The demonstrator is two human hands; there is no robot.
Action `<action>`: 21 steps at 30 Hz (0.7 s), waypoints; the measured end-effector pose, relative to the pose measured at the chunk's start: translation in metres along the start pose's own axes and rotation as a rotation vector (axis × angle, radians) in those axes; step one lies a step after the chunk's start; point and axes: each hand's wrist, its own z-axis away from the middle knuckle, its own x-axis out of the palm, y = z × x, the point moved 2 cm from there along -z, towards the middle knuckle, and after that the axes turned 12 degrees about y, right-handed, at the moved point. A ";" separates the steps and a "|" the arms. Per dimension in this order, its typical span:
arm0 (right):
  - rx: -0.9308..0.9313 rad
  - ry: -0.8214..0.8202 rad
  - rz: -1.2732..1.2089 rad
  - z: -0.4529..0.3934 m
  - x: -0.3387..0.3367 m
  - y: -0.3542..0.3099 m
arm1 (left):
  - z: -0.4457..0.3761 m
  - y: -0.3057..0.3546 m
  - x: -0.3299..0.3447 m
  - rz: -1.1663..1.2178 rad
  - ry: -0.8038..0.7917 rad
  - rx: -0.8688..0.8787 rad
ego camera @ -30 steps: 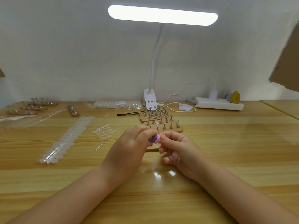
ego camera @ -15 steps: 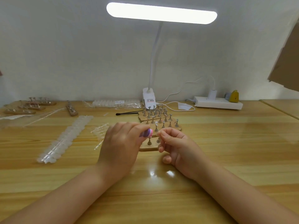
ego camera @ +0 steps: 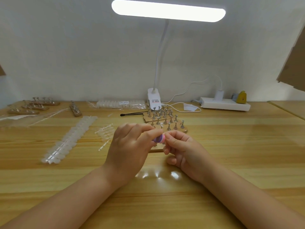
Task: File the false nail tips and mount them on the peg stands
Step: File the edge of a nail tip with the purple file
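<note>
My left hand (ego camera: 130, 149) grips a small purple and pink nail file (ego camera: 159, 138) by its end. Right beside it my right hand (ego camera: 183, 149) pinches something tiny at its fingertips, presumably a nail tip, too small to make out. File and fingertips meet above a wooden peg stand (ego camera: 156, 148) that lies mostly hidden under the hands. Behind it stand more wooden peg stands (ego camera: 166, 120) with rows of metal pegs. A long strip of translucent nail tips (ego camera: 69, 139) lies at the left.
A clip lamp (ego camera: 154, 98) stands at the back centre, a white power strip (ego camera: 225, 104) at the back right. A black brush (ego camera: 133, 114), bagged tips (ego camera: 120, 104), loose clear tips (ego camera: 105, 132) and other peg stands (ego camera: 33, 106) lie to the back and left.
Both hands rose slightly and shifted left, then came back together. The file's end again meets the right fingertips.
</note>
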 end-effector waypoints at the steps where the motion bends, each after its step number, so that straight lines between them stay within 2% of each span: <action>1: 0.006 -0.002 -0.004 0.000 0.000 0.000 | 0.000 -0.003 0.001 -0.038 -0.006 -0.010; 5: 0.018 0.003 -0.006 0.000 0.001 -0.001 | 0.001 -0.006 -0.001 -0.050 0.040 -0.042; 10: 0.062 -0.053 0.017 0.000 0.000 -0.004 | 0.000 0.004 -0.001 0.044 0.066 0.074; 15: 0.105 -0.059 -0.010 -0.002 -0.001 -0.004 | 0.000 -0.001 -0.001 -0.037 0.050 -0.003; 19: 0.091 -0.079 0.001 -0.003 -0.001 -0.002 | -0.001 0.005 -0.001 0.035 0.120 0.106; 21: 0.099 -0.099 0.000 -0.003 -0.001 -0.002 | -0.001 0.005 0.000 0.006 0.094 0.113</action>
